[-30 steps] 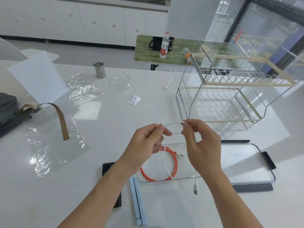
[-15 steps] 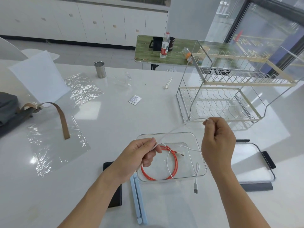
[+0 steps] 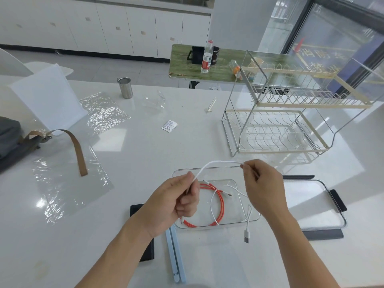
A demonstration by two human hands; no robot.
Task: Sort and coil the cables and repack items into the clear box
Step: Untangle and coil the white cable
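Hands — left hand [image 3: 176,201] and right hand [image 3: 261,183] — pinch white cable [image 3: 216,162] above clear box [image 3: 252,218].

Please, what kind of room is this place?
Probably an office pantry or a kitchen-like workroom. White cabinets line the far wall, a two-tier dish rack stands on the white table, and a glass door is at the right.

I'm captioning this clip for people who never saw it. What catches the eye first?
Two hands at centre, the left hand and right hand, pinch a white cable arched between them. Just below lies the clear box holding a coiled orange cable. A wire dish rack stands beyond, to the right.
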